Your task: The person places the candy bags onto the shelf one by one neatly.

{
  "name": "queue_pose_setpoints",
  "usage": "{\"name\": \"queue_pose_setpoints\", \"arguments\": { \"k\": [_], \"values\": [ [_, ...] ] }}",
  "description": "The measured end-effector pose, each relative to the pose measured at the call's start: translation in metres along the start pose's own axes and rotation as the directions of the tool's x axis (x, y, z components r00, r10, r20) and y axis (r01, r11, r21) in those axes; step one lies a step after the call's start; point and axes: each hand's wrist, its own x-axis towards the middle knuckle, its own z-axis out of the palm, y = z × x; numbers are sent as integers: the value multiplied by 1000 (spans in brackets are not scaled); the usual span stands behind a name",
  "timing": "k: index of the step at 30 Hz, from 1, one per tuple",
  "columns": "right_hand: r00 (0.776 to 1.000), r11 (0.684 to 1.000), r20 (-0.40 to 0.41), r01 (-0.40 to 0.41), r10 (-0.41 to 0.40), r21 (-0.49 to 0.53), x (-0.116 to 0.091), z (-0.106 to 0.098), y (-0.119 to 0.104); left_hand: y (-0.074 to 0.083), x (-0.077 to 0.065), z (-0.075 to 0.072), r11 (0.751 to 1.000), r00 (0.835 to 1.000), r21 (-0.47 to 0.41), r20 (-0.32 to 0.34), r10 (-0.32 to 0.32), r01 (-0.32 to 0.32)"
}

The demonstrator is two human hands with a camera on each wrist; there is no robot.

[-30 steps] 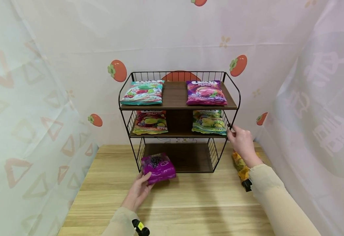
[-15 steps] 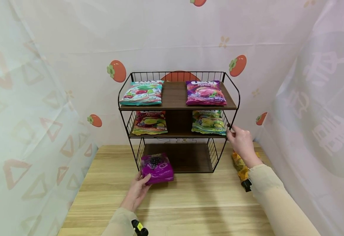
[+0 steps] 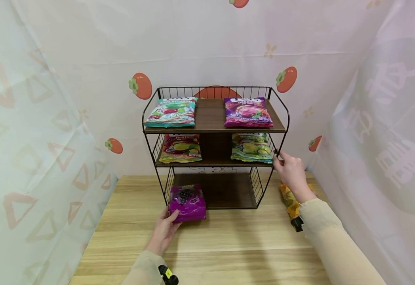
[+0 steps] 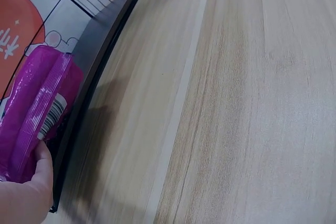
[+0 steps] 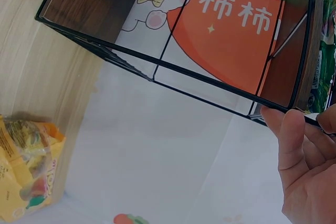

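My left hand (image 3: 164,230) grips a purple snack bag (image 3: 190,206) printed with dark berries, thumb over its near left side. In the head view the bag overlaps the front left of the rack's bottom shelf (image 3: 225,190). The left wrist view shows the bag's back seam and barcode, with the fingers mostly hidden behind it. My right hand (image 3: 292,174) holds the right front post of the black wire rack at middle-shelf height. Up close in the right wrist view, the right hand's fingers (image 5: 294,140) curl at the black frame, beside a green bag's edge (image 5: 321,72).
On the top shelf (image 3: 211,114) lie a teal-and-white bag (image 3: 173,113) and a purple-pink bag (image 3: 248,113). The middle shelf holds a red bag (image 3: 181,148) and a green bag (image 3: 251,148). A yellow bag (image 3: 290,201) lies on the table (image 3: 221,245) right of the rack.
The purple bag has swung round a little and shifted left, its front edge now more level with the shelf. My right hand stays at the post.
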Motion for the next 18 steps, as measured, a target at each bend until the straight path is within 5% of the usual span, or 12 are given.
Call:
{"name": "queue_pose_setpoints", "arguments": {
  "k": [18],
  "values": [
    [1000, 1000, 16, -22, 23, -7, 0, 0, 0, 5, -1, 5, 993, 995, 121, -99, 1, 11]
  ]
}}
